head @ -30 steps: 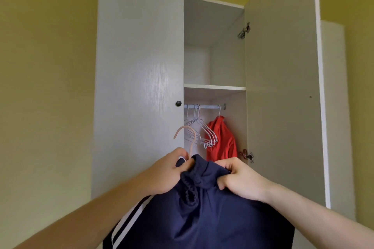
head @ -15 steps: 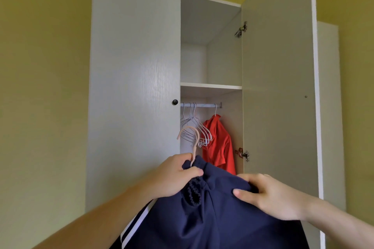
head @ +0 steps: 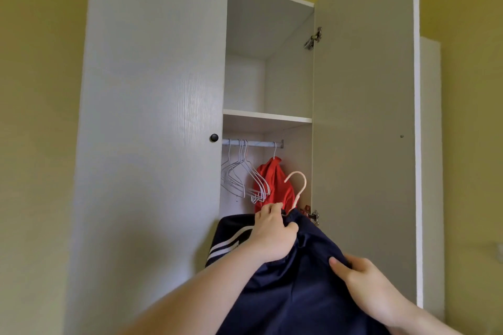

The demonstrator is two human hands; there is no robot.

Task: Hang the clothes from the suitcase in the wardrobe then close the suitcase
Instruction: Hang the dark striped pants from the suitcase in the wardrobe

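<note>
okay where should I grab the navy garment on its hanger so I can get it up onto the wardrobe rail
Probably hold where the left hand already grips: the bunched top of the navy garment at the base of the pink hanger, coming from below. That leaves the upright hook free for the rail.

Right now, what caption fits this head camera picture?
Two hands lift navy clothes on a pink hanger toward the wardrobe rail.
</note>
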